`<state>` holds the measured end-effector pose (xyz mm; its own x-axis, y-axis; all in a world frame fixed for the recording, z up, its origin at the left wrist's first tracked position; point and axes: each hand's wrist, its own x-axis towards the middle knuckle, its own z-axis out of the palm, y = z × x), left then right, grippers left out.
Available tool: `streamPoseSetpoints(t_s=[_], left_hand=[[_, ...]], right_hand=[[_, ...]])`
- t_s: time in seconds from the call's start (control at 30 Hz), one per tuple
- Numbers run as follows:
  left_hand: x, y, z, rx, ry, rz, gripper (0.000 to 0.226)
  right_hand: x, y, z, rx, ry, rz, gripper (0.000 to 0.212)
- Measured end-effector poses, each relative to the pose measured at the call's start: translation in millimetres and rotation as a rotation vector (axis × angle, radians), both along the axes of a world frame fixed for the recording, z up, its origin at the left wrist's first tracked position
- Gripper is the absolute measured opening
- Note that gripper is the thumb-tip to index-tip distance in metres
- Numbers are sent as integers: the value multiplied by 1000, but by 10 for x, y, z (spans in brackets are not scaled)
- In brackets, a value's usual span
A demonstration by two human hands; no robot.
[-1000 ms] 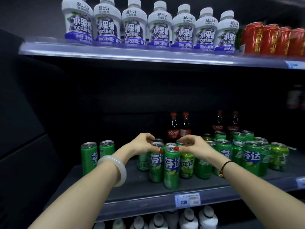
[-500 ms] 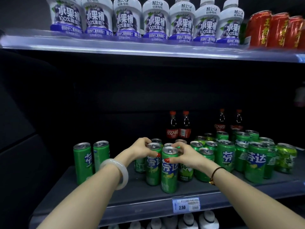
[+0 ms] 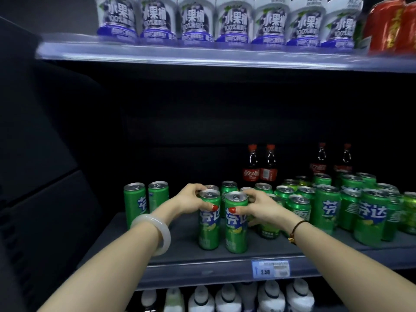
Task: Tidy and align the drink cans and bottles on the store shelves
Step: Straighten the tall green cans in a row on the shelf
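Shelf (image 3: 180, 246): front cans (image 3: 236, 228) seemingly inside curled fingers (image 3: 242, 210).

Bare forearms, jewellery at each wrist, painted nails.
The left hand (image 3: 189, 199) and the right hand (image 3: 258, 206) each show a thumbnail lacquered glossy red: the left thumbnail (image 3: 215, 207) and the right thumbnail (image 3: 232, 210). A thick, smooth bangle (image 3: 157, 230) of milky, translucent white circles the left wrist. The right wrist carries a thin dark cord bracelet (image 3: 298, 226) with a small golden bead (image 3: 292, 239) at its lower side. Both forearms are uncovered down to the frame's lower edge.
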<state>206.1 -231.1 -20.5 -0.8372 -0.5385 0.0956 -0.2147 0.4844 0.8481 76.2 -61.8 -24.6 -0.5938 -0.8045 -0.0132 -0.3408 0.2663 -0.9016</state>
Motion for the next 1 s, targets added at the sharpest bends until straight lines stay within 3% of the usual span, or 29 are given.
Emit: streamPoseSetpoints(t_s=[0.2, 0.47, 0.87, 1.0], left_hand=[[667, -327, 37, -20, -54, 124, 57], [1390, -692, 18, 8, -9, 297, 53], [1554, -909, -67, -34, -5, 342, 56], [1541, -884, -66, -4, -1, 348, 50]], right_hand=[[448, -508, -28, -36, -45, 121, 68], [942, -1139, -109, -62, -47, 250, 42], [1178, -1431, -188, -113, -97, 303, 50], [1185, -1379, -242, -28, -59, 285, 37]])
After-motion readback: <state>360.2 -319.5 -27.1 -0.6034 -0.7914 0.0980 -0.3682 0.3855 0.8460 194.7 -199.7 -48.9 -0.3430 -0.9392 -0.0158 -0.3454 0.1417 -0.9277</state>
